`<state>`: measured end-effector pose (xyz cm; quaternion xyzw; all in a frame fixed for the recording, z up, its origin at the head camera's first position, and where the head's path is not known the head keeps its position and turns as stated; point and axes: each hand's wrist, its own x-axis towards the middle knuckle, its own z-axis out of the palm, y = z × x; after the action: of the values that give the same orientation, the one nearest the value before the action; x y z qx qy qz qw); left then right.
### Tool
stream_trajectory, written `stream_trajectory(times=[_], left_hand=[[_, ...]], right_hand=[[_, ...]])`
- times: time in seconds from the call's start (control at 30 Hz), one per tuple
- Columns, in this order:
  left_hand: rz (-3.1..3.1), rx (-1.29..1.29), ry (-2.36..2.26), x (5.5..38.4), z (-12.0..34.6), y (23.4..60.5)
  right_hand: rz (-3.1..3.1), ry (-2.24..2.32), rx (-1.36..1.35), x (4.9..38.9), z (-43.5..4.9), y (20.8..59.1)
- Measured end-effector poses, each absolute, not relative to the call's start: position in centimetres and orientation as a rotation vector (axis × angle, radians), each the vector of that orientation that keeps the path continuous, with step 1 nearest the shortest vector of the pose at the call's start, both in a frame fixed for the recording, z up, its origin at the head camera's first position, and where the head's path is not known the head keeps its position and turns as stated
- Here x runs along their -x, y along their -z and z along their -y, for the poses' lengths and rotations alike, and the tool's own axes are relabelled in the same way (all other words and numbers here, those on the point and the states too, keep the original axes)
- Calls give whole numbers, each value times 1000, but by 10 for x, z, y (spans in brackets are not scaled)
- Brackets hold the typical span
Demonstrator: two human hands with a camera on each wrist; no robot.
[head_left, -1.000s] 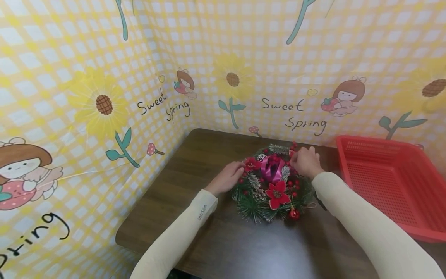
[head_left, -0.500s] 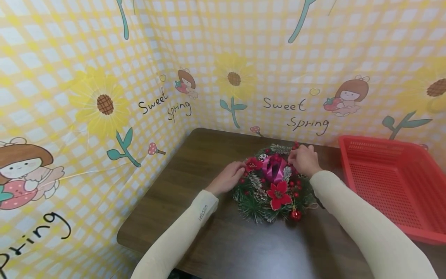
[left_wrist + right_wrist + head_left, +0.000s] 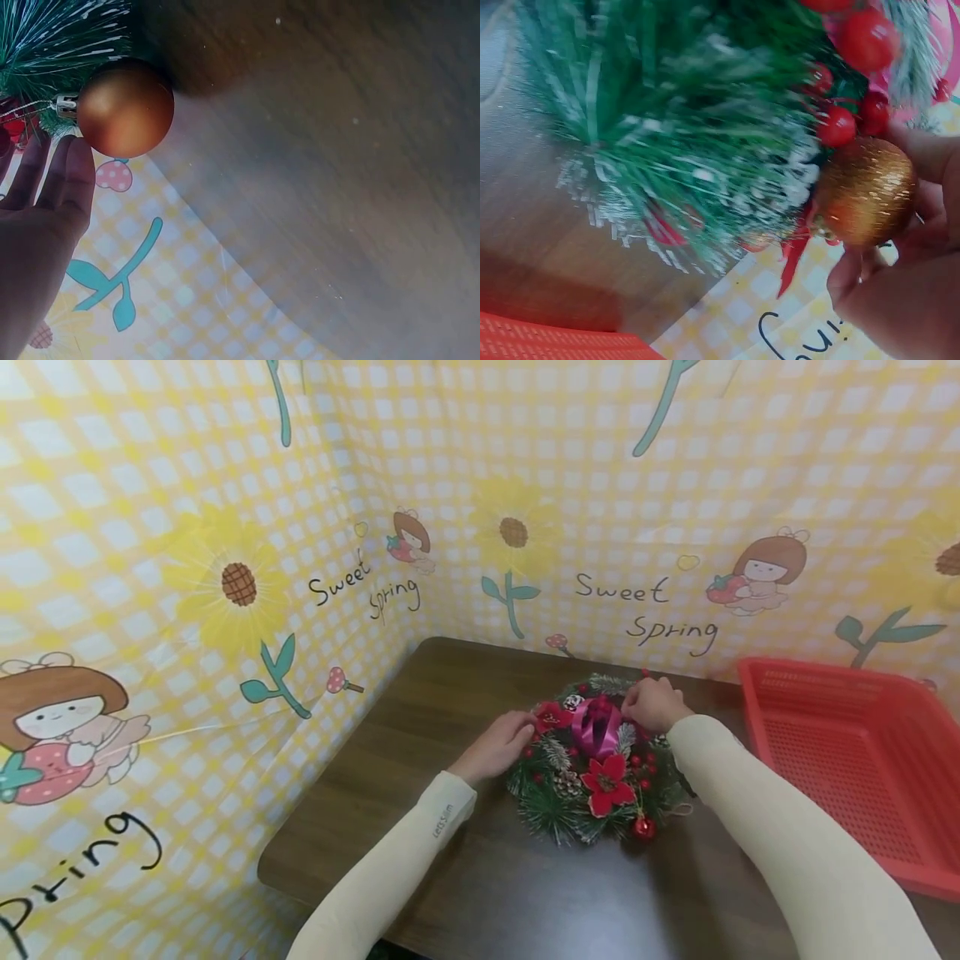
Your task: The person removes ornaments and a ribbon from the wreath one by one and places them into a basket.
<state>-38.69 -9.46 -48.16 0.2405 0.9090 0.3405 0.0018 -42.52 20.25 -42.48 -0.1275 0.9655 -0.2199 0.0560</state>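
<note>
A round Christmas wreath [image 3: 551, 810] of frosted green sprigs lies on the table, with a magenta ribbon bow [image 3: 597, 728] at its middle. Red poinsettia flowers [image 3: 606, 785], berries and pinecones decorate it. My left hand [image 3: 495, 746] rests its relaxed fingers on the left side, by a copper-coloured bauble [image 3: 126, 109] in the left wrist view. My right hand [image 3: 656, 704] has its thumb and fingers curled at the wreath's upper right, close to the bow. In the right wrist view a glittery gold bauble [image 3: 866, 191] overlaps those fingers and hides their tips.
A red plastic basket [image 3: 847, 752] stands on the right of the brown wooden table [image 3: 390, 727]. Yellow checked cloth [image 3: 450, 468] with sunflower prints hangs behind and on the left. A small red bauble [image 3: 643, 828] dangles at the wreath's near edge.
The right hand has edged slightly left toward the bow, covering a red bit beside its fingertips. My left hand stays at the wreath's left side. The head view has turned a little.
</note>
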Motion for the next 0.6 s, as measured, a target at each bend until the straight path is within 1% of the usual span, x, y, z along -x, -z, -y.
stream_trajectory(times=[0.27,0.6], left_hand=[[-2856,-753,-1053,387,94,479],[-2862,-790,-1046,386,92,481]], right_hand=[[-2789,708,393,422,-202,401],[-2826,687,412,414,-217,375]])
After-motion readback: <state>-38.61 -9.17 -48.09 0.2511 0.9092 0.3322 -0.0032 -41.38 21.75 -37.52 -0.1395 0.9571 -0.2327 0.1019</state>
